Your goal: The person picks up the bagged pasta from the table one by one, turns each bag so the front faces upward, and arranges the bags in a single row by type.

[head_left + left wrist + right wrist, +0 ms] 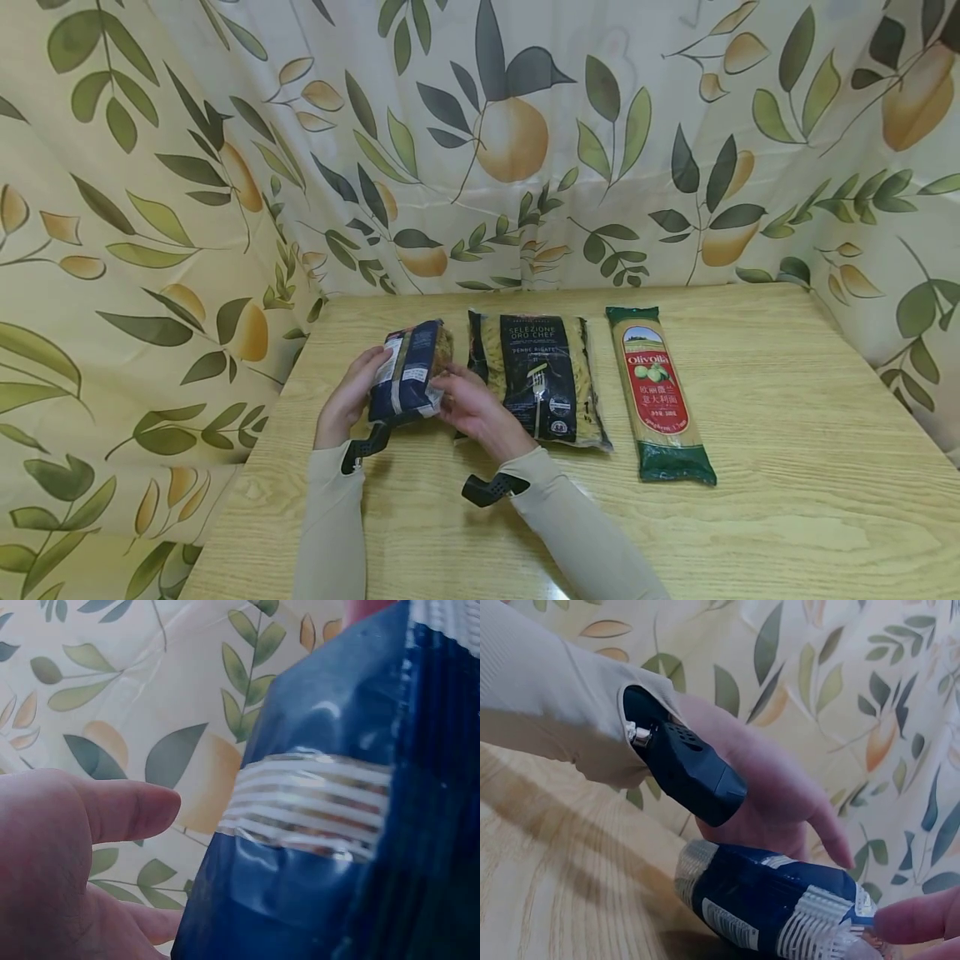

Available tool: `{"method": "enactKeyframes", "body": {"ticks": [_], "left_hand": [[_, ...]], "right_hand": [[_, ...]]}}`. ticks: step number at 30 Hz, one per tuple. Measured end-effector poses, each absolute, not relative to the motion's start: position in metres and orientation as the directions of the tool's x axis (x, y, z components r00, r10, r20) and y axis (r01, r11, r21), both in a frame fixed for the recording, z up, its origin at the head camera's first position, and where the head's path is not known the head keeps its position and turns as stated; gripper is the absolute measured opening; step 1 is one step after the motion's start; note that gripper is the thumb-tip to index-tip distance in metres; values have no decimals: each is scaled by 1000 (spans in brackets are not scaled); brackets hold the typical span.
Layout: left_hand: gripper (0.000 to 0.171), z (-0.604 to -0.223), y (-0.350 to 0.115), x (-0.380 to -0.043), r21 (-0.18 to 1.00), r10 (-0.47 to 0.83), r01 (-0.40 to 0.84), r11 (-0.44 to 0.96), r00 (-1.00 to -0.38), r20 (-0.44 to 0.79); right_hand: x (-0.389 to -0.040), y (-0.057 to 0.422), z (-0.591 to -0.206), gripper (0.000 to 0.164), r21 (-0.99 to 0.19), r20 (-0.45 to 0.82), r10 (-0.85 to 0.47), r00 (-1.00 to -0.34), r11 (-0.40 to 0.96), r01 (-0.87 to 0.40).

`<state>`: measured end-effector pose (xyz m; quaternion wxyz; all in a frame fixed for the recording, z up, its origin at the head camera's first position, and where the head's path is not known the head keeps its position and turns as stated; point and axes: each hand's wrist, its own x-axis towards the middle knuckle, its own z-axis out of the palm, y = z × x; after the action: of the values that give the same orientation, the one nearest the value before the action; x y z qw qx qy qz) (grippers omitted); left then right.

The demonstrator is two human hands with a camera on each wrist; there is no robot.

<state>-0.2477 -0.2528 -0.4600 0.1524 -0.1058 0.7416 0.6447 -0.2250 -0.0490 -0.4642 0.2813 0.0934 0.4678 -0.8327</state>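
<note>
A navy blue pasta bag (405, 375) with white stripes is tilted up between the two hands at the left of the table. My right hand (472, 408) pinches its near right corner; the right wrist view shows those fingertips (915, 919) at the clear, striped end. Along the bag's left side lies my left hand (348, 396), its fingers extended. In the left wrist view, one straight finger (135, 810) stands apart from the blue wrapper (300, 885), and the bag covers part of that hand. A barcode label shows in the right wrist view.
Right of the hands lies a large black-and-clear bag of penne (540, 379), its left edge partly behind my right hand. Farther right is a red-and-green spaghetti pack (660, 396). The wooden table (787, 467) meets a leaf-and-fruit patterned curtain (645, 167) at the back and sides.
</note>
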Motion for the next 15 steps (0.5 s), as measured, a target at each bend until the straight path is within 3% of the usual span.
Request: {"method": "enactKeyframes", "body": {"ticks": [15], "left_hand": [[74,-460,-251,-248,920,45,-351,173,-931,-363]], "right_hand": [[-224,-46,-462,68,-718,-435,-325,-840,-437,541]]}}
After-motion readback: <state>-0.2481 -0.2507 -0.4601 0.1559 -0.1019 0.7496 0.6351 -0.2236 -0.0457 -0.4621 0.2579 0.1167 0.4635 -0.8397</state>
